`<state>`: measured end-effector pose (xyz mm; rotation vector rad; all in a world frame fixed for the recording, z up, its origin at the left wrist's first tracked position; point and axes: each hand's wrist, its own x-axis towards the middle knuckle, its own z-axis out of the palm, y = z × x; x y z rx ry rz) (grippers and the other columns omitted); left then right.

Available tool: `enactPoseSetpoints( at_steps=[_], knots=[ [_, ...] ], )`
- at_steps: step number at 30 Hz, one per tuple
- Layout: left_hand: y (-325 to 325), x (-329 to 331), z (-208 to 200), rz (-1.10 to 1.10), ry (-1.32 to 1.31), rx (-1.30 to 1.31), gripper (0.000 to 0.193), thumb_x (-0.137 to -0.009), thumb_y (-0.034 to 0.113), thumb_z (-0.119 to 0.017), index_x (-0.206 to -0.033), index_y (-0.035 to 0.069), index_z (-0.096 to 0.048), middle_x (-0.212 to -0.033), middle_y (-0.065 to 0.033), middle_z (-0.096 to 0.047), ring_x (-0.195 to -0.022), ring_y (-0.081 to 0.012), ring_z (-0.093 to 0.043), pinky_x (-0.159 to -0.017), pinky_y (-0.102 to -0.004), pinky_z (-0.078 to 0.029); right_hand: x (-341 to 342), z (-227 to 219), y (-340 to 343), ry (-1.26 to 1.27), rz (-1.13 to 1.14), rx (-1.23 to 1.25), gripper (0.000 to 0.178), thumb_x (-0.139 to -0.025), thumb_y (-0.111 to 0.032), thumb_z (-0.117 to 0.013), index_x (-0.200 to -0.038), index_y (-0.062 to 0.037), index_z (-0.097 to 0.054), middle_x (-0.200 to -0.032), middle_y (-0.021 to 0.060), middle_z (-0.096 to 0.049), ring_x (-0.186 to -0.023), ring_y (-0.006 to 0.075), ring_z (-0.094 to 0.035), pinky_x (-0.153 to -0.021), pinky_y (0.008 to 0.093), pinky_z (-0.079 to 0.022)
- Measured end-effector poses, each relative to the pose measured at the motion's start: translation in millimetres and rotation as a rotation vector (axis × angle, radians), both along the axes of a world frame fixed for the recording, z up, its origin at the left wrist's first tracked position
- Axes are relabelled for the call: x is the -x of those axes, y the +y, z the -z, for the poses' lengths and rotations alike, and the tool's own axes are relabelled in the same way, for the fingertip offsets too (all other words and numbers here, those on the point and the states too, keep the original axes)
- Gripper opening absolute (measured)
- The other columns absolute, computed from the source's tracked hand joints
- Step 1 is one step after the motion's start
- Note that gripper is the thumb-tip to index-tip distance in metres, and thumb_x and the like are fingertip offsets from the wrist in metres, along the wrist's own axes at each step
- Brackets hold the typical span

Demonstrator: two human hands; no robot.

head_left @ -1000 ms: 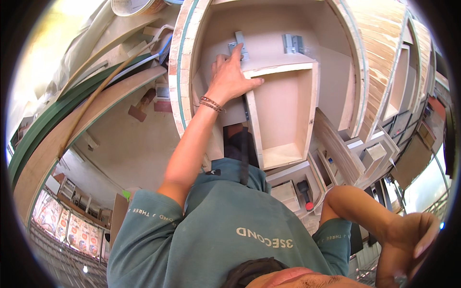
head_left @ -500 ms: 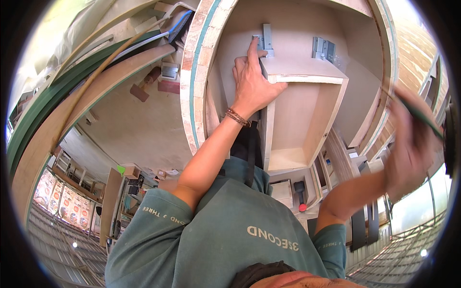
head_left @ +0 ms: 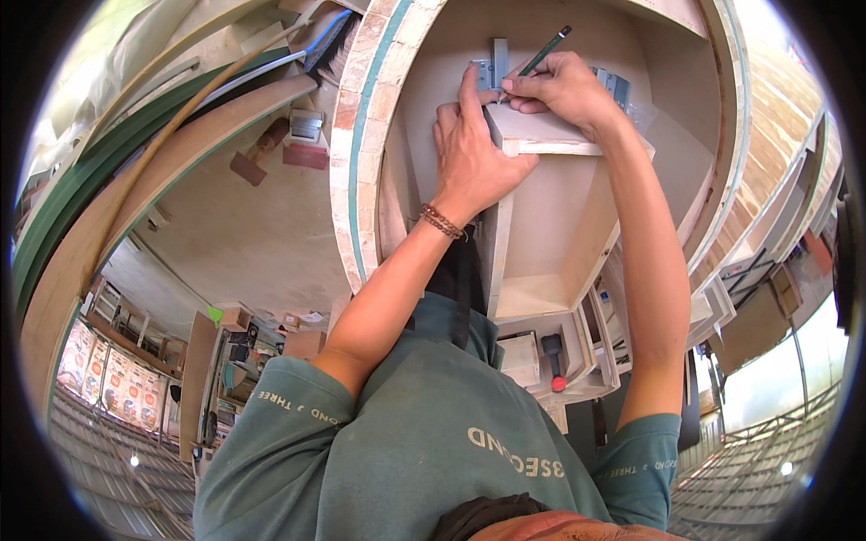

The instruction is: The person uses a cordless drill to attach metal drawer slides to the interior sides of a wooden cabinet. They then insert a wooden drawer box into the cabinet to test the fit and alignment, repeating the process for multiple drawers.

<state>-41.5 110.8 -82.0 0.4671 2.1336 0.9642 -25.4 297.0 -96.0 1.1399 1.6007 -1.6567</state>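
A green pencil (head_left: 547, 50) slants beside a grey bracket (head_left: 501, 59) and wooden box (head_left: 561, 146).

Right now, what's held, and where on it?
Right hand: green pencil, pinched near its lower end. Left hand: against wooden box and metal bracket; whether gripping, can't tell.

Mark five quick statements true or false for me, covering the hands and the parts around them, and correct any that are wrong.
1. The right hand holds a dark green pencil. True.
2. The brown bracelet is on the right wrist. False: it is on the left wrist.
3. The thumb of the left hand lies at the front edge of the open wooden box. True.
4. Only one metal fitting shows beyond the box. False: two show, the left fitting near the left index fingertip and the right fitting partly behind the right hand.
5. A black tool with a red end appears lower in the picture than both hands. True.
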Motion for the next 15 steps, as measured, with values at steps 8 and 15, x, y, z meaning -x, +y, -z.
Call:
enactPoseSetpoints(
  at_steps=[8,15],
  knots=[
    [1.6,1.3,-2.8,-0.013,0.003,0.016,0.119,-0.062,0.025,-0.085,-0.156,0.0,-0.017,-0.132,-0.0126,-0.063,-0.119,-0.0359,-0.046,-0.111,-0.0466,-0.034,-0.4,1.4,-5.6,0.007,-0.101,-0.115,0.022,-0.086,-0.016,-0.078,-0.09,0.0051,-0.074,-0.078,0.0094,-0.074,-0.071,0.0142,-0.067,-0.07,0.0296,-0.054],
    [2.9,3.0,-4.7,-0.015,0.003,0.017,0.118,-0.062,0.024,-0.084,-0.156,0.001,-0.017,-0.132,-0.0124,-0.063,-0.119,-0.0354,-0.046,-0.11,-0.0464,-0.034,-0.8,3.9,-5.6,0.003,-0.133,-0.139,0.02,-0.085,-0.018,-0.078,-0.086,0.0018,-0.076,-0.073,0.0072,-0.072,-0.068,0.0142,-0.065,-0.067,0.031,-0.051]
  ],
)
